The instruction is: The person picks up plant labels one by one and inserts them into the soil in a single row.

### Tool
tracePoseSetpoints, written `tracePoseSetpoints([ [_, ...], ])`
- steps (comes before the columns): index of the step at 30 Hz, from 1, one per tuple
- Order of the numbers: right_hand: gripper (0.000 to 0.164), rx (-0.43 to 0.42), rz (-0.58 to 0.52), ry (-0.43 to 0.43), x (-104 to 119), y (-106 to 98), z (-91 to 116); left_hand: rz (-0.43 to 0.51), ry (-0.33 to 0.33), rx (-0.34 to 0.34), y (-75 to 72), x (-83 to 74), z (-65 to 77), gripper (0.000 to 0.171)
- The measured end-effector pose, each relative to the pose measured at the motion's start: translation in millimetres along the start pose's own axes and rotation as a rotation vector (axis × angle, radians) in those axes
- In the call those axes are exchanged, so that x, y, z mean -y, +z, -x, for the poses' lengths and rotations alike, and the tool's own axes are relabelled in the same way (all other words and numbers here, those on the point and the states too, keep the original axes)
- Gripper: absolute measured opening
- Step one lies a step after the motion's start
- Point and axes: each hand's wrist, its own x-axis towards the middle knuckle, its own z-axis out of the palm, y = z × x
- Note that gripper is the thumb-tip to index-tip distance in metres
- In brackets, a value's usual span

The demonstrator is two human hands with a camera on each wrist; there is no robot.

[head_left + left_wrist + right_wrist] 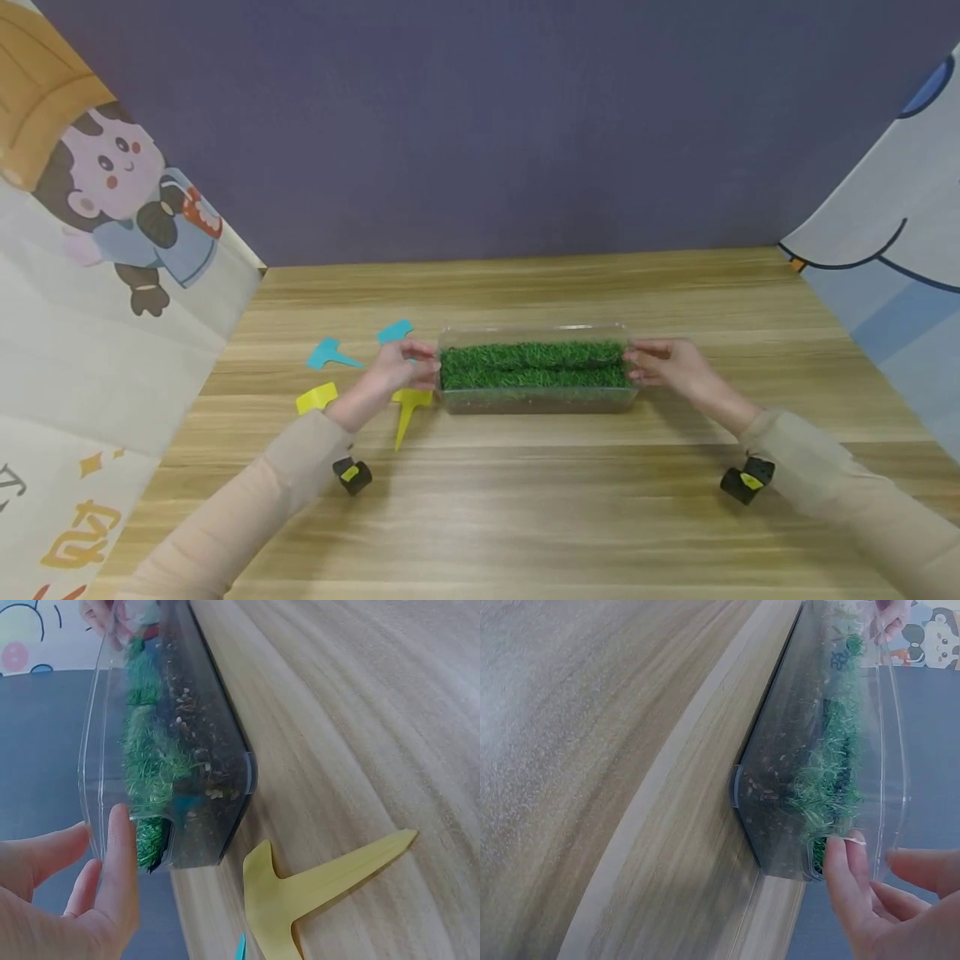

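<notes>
A long clear plastic box (536, 403) stands on the table, with two strips of green artificial grass (532, 353) inside. Through its wall, the left wrist view shows dark, speckled fill (196, 742) with small pale bits beneath the grass. My left hand (390, 371) holds the box's left end, thumb and fingers at the end wall near a cutout. At the opposite end my right hand (675, 367) grips the wall the same way. Just below my left hand lies a yellow T-shaped plant label (409, 404); a blue label (395, 331) lies partly hidden behind that hand.
Left of my left hand are another blue T-shaped label (327, 353) and a yellow one (317, 397), its stem hidden by my wrist. A dark panel (525, 125) rises behind the wooden table (540, 517). Printed sheets flank both sides.
</notes>
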Motion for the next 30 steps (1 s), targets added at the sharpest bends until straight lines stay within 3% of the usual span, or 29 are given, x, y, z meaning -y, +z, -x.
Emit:
tracePoseSetpoints([
  [7, 0.048, 0.028, -0.058, 0.014, 1, -3, 1, 0.012, -0.014, 0.054, -5.1, -0.7, -5.4, 0.037],
  [13, 0.050, 0.059, -0.105, 0.026, -1, -6, 0, -0.043, -0.015, 0.112, -12.1, -0.4, -8.0, 0.036],
  [24, 0.051, 0.059, -0.131, 0.032, -1, -6, 1, -0.287, 0.122, 0.253, -35.4, 3.0, -3.7, 0.035],
  [30, 0.050, 0.050, -0.148, 0.033, -3, -6, 1, -0.464, 0.185, 0.272, -42.6, 3.9, -3.1, 0.033],
])
